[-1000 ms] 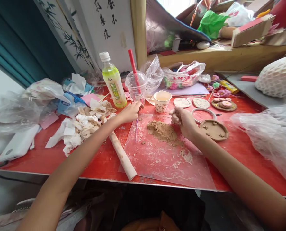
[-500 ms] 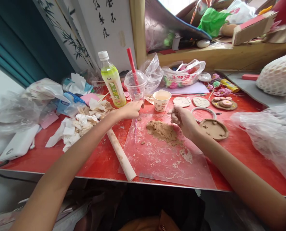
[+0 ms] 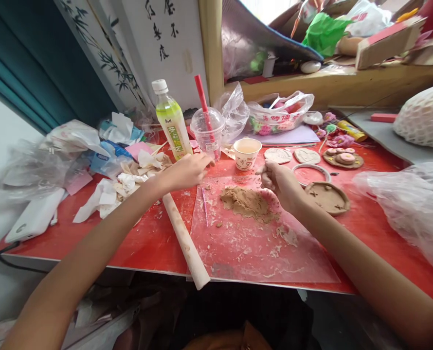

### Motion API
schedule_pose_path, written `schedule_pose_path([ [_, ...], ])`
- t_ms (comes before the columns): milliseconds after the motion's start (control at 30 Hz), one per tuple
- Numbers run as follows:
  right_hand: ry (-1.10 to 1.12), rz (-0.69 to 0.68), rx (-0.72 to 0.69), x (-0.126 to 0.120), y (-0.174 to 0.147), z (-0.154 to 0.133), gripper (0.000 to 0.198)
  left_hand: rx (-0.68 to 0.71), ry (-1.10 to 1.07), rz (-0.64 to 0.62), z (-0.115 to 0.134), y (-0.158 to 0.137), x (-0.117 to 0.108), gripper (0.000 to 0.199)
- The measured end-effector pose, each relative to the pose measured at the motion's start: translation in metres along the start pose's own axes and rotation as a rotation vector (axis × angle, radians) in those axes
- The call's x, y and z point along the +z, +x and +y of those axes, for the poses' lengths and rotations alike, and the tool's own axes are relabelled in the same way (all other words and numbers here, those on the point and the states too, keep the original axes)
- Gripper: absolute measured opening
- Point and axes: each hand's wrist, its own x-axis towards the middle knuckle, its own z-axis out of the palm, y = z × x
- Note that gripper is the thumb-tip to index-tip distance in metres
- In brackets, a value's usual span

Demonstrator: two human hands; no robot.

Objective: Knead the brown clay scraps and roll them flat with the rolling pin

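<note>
My left hand (image 3: 191, 170) hovers in front of the green drink bottle (image 3: 172, 124) and the clear plastic cup (image 3: 204, 131), its fingers loosely apart with nothing seen in them. Curled closed, my right hand (image 3: 277, 180) is just above the right side of a flattened brown clay lump (image 3: 247, 203); whatever its fingers may pinch is hidden. The clay lies on a clear plastic sheet (image 3: 238, 265) smeared with clay bits. A thin pink stick (image 3: 205, 206) rests on the sheet's left part. Along the sheet's left edge lies a pale rolling pin (image 3: 185, 240).
A paper cup (image 3: 246, 153) of liquid stands behind the clay. Right of it are flat clay pieces (image 3: 307, 156), a ring (image 3: 313, 173) and a round clay dish (image 3: 328, 198). Crumpled tissues (image 3: 110, 192) and a white power bank (image 3: 36, 214) sit left; a plastic bag (image 3: 409, 199) lies right.
My left hand has drawn back a little to the left and its fingers have loosened from a closed shape. My right hand stays closed in nearly the same place. The view has shifted slightly.
</note>
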Motion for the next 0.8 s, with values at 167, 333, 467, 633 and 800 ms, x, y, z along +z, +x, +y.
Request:
schedule_pose_path([
  [167, -0.028, 0.008, 0.018, 0.000, 0.001, 0.002, 0.034, 0.279, 0.121, -0.047, 0.050, -0.039, 0.012, 0.041],
  [333, -0.050, 0.012, 0.010, 0.001, 0.002, 0.003, 0.033, 0.386, 0.166, -0.043, 0.065, -0.051, 0.031, 0.031],
  [467, -0.049, 0.015, 0.001, 0.000, 0.002, 0.003, 0.033, 0.332, 0.117, -0.089, 0.044, -0.042, 0.024, 0.024],
  [633, -0.068, 0.014, 0.007, 0.001, 0.002, 0.003, 0.033, -0.024, -0.186, -0.003, 0.001, -0.021, 0.012, 0.021],
  [800, -0.094, 0.009, -0.011, 0.001, 0.002, 0.005, 0.033, -0.199, -0.506, -0.017, -0.026, -0.005, 0.021, 0.030],
])
